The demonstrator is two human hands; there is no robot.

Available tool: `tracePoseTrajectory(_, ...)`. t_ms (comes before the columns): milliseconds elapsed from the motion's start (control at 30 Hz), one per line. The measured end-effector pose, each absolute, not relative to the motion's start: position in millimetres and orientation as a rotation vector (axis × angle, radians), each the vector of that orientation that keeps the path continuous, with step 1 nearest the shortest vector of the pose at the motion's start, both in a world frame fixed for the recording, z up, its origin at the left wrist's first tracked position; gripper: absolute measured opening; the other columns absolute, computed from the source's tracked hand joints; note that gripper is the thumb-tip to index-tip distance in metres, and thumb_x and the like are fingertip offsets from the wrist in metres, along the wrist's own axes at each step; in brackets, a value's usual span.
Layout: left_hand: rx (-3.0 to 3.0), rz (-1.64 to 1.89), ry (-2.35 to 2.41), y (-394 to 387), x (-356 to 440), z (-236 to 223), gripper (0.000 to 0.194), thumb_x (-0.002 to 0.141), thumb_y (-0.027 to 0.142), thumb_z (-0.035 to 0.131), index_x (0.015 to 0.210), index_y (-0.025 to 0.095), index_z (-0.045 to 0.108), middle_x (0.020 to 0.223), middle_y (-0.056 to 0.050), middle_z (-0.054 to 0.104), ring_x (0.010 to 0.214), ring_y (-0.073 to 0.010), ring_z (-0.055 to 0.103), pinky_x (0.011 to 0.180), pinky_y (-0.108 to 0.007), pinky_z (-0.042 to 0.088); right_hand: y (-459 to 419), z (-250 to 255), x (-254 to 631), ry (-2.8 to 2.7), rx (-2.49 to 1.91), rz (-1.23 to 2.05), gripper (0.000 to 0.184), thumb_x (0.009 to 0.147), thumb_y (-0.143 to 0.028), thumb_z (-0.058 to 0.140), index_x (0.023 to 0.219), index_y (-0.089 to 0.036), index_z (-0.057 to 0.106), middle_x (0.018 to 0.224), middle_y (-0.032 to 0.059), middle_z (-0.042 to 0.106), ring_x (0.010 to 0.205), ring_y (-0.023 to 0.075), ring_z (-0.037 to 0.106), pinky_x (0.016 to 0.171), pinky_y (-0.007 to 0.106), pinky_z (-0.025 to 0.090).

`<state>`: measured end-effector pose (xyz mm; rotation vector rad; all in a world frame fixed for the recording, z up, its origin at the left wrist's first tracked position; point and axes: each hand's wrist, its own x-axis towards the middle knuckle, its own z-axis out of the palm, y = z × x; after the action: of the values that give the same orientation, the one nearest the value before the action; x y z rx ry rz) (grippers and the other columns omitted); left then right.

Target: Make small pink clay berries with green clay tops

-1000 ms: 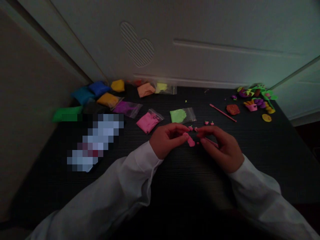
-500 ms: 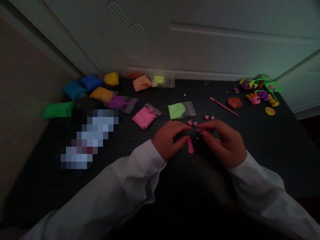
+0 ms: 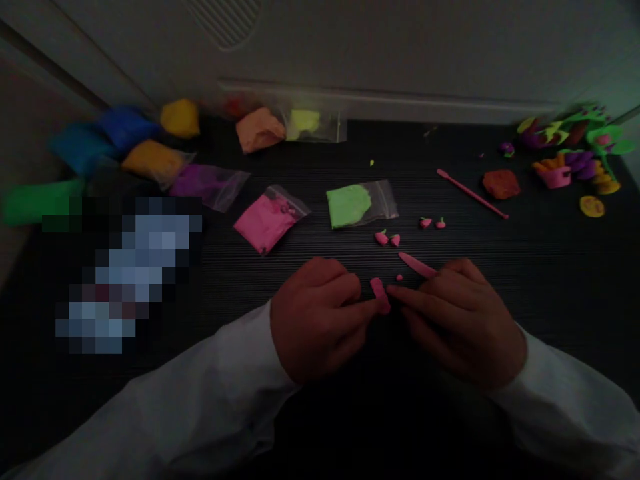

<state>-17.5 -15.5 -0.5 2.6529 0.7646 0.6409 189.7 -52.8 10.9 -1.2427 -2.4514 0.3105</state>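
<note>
Resting on the tabletop (image 3: 300,172), the pink strip (image 3: 379,291) lies between our two hands, presumably so that a firm surface backs the soft material. Our left hand (image 3: 320,320) is curled, its index finger reaching onto the strip's near end; our right hand (image 3: 465,320) points an index finger at its side. The knife (image 3: 416,264) is partly hidden by the right hand; whether either hand's fingers grasp anything, we cannot tell. Berries (image 3: 382,238) sit beyond, probably to escape squashing.
</note>
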Motion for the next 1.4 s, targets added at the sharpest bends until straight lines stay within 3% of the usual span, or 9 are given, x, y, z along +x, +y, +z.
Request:
tracePoseTrajectory(167,2.642,0.608,0.853,-15.9,-16.4,4.1,0.024,0.071,0.023,0.051,0.092,0.017,0.061,0.066,-0.003,0.051,0.068,-0.0140,0.041,0.061,-0.030,0.037,-46.9,10.5,182.9,-2.480,-1.463,0.173,0.033,0.077,-0.027,0.048,0.109,-0.023,0.052,0.079,0.0025,0.059,0.072,0.0176,0.050,0.068,0.038,0.032)
tracePoseTrajectory(367,2.639,0.571,0.879,-15.2,-15.4,4.6,0.021,0.072,0.024,0.049,0.087,0.018,0.062,0.065,-0.003,0.050,0.066,-0.0135,0.041,0.059,-0.030,0.036,-41.4,8.8,177.6,-2.588,-1.435,0.203,0.037,0.078,-0.027,0.046,0.115,-0.026,0.047,0.086,0.0015,0.058,0.080,0.0206,0.050,0.073,0.042,0.031)
tracePoseTrajectory(800,2.622,0.606,0.850,-11.6,-16.7,1.9,0.022,0.072,0.023,0.049,0.089,0.018,0.062,0.066,-0.003,0.050,0.064,-0.0117,0.041,0.057,-0.028,0.035,-42.5,8.2,178.8,-2.590,-1.435,0.086,0.037,0.076,-0.029,0.048,0.113,-0.028,0.049,0.082,0.0026,0.056,0.074,0.0193,0.049,0.070,0.041,0.030)
tracePoseTrajectory(1133,2.676,0.572,0.831,-11.9,-17.7,1.0,0.023,0.074,0.023,0.046,0.092,0.018,0.060,0.068,-0.003,0.051,0.065,-0.0123,0.042,0.058,-0.028,0.036,-48.7,13.9,178.7,-2.535,-1.234,0.222,0.017,0.072,-0.026,0.055,0.088,-0.024,0.061,0.066,-0.0011,0.056,0.062,0.0135,0.047,0.066,0.037,0.029)
tracePoseTrajectory(1400,2.657,0.568,0.834,-12.1,-17.5,0.8,0.022,0.073,0.021,0.047,0.090,0.017,0.061,0.068,-0.003,0.052,0.066,-0.0125,0.042,0.059,-0.029,0.036,-54.0,17.8,180.9,-2.567,-1.232,0.136,0.017,0.072,-0.026,0.055,0.087,-0.023,0.062,0.067,-0.0008,0.059,0.062,0.0138,0.047,0.067,0.036,0.030)
